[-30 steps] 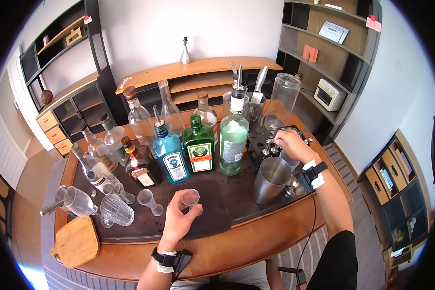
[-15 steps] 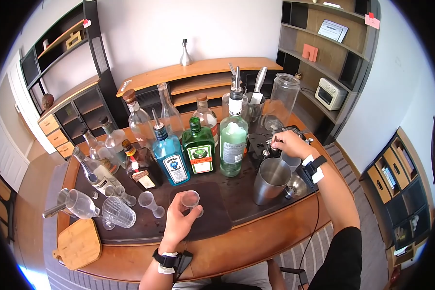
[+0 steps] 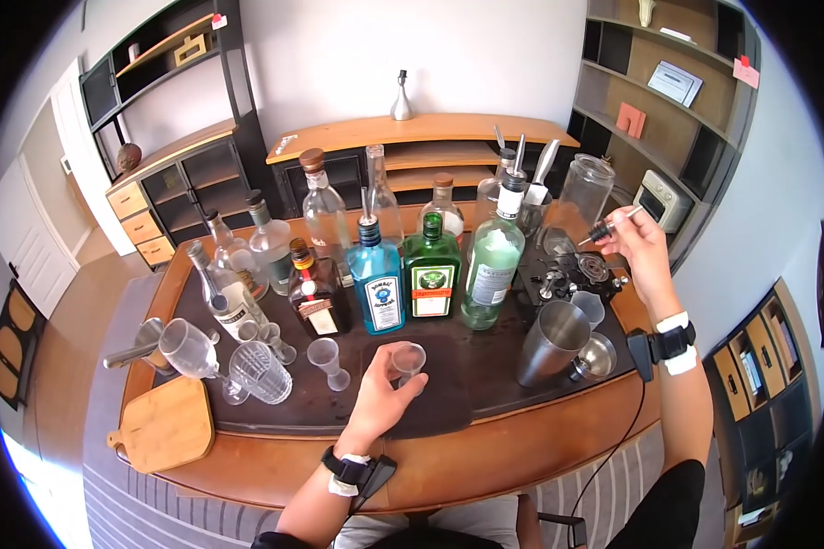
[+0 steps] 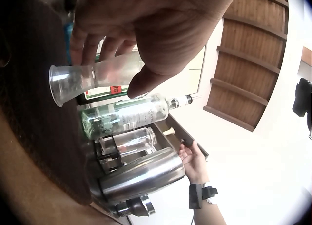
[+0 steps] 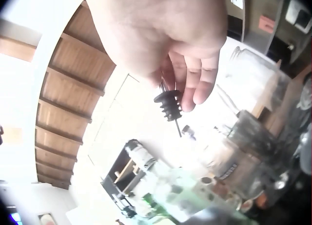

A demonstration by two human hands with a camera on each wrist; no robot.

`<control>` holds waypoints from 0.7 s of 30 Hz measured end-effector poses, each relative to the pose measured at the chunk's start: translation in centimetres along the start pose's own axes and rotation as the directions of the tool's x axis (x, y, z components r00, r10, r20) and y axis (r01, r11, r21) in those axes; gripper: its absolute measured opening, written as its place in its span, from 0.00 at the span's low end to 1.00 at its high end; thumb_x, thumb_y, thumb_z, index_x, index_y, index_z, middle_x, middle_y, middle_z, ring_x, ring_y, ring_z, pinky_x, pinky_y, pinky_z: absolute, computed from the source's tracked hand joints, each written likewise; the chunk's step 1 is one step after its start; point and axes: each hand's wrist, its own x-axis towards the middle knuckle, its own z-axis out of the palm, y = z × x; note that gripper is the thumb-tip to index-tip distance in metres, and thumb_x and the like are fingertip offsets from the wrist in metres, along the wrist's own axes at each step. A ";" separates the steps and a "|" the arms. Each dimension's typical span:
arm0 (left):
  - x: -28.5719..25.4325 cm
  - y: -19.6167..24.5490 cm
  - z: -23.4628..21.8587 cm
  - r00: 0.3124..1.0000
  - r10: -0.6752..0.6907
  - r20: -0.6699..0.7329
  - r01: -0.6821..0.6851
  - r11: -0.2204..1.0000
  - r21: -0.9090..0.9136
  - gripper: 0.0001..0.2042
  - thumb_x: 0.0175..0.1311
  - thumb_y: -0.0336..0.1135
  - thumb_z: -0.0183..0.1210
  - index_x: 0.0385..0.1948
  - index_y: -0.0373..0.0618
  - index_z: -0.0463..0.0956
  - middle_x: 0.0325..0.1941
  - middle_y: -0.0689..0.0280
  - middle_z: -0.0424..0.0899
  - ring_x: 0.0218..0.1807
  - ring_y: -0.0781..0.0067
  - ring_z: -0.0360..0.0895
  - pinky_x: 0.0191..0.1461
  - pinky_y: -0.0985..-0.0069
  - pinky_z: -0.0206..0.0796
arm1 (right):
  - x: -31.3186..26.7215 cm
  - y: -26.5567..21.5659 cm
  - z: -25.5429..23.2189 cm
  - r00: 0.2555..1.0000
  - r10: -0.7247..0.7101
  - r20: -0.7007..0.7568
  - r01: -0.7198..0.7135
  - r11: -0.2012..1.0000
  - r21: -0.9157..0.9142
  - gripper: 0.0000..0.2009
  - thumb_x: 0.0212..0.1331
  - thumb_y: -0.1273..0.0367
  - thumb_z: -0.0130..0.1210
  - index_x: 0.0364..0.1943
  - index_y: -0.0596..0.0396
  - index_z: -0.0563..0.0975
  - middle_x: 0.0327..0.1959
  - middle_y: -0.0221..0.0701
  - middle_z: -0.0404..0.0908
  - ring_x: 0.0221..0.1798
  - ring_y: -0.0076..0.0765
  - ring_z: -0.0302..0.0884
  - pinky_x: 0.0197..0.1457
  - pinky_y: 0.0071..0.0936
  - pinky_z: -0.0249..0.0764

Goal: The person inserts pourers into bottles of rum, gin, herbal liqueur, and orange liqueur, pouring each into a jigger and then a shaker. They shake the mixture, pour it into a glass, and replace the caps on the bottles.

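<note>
My left hand (image 3: 383,389) grips a clear hourglass-shaped jigger (image 4: 68,81) just over the dark mat (image 3: 453,403), thumb on one side and fingers on the other. At the right, my raised right hand (image 3: 644,258) pinches a bottle pourer (image 5: 170,106) by its metal spout. The pourer's black ribbed stopper points down and away from the palm, with a thin tube below it. Beneath that hand lies a black rack (image 3: 568,274) with more metal pourers. A second clear jigger (image 3: 328,364) stands left of my left hand.
Behind the mat stand a blue bottle (image 3: 381,291), a green bottle (image 3: 432,279) and a tall pale-green bottle (image 3: 492,279) with a pourer. A steel shaker tin (image 3: 553,346) and a strainer (image 3: 597,357) are at the right. Glasses and a wooden board (image 3: 165,425) occupy the left.
My right hand has lifted from the black rack, up and to the right, bringing a pourer out with it. The left hand keeps its hold on the jigger; the head view has shifted.
</note>
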 end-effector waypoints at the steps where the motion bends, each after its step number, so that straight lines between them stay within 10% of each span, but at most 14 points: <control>1: 0.1 -0.1 -0.1 1.000 -0.010 0.023 0.010 1.000 -0.001 0.28 0.62 0.24 0.69 0.64 0.39 0.68 0.59 0.60 0.81 0.60 0.71 0.80 0.65 0.69 0.73 | -0.6 -1.3 0.6 1.000 0.025 0.016 -0.026 0.996 0.080 0.11 0.77 0.63 0.54 0.46 0.57 0.78 0.40 0.31 0.84 0.39 0.28 0.85 0.42 0.25 0.80; 10: -1.0 4.0 -0.2 0.965 0.220 -0.146 -0.211 0.975 0.075 0.38 0.61 0.24 0.67 0.73 0.39 0.56 0.75 0.48 0.64 0.78 0.52 0.63 0.80 0.57 0.56 | -5.1 -6.1 9.0 0.963 0.090 0.255 -0.161 0.949 0.273 0.10 0.74 0.64 0.57 0.46 0.57 0.78 0.43 0.32 0.84 0.42 0.29 0.84 0.45 0.27 0.80; 16: 0.7 6.4 -1.2 0.887 0.377 -0.265 -0.420 0.899 -0.124 0.31 0.64 0.23 0.62 0.69 0.37 0.62 0.72 0.51 0.69 0.76 0.58 0.65 0.81 0.59 0.53 | -2.1 -5.5 17.4 0.943 -0.208 0.261 0.251 0.957 -0.145 0.06 0.71 0.72 0.59 0.42 0.60 0.75 0.39 0.28 0.83 0.43 0.21 0.81 0.46 0.25 0.80; 21: 5.8 9.8 -0.6 0.957 0.289 -0.024 -0.286 0.954 0.086 0.31 0.67 0.32 0.63 0.70 0.33 0.62 0.72 0.43 0.71 0.75 0.49 0.68 0.78 0.57 0.57 | 3.0 -4.9 22.3 0.950 -0.283 0.133 0.310 0.800 -0.513 0.10 0.62 0.74 0.61 0.43 0.61 0.72 0.35 0.47 0.83 0.41 0.54 0.84 0.46 0.44 0.77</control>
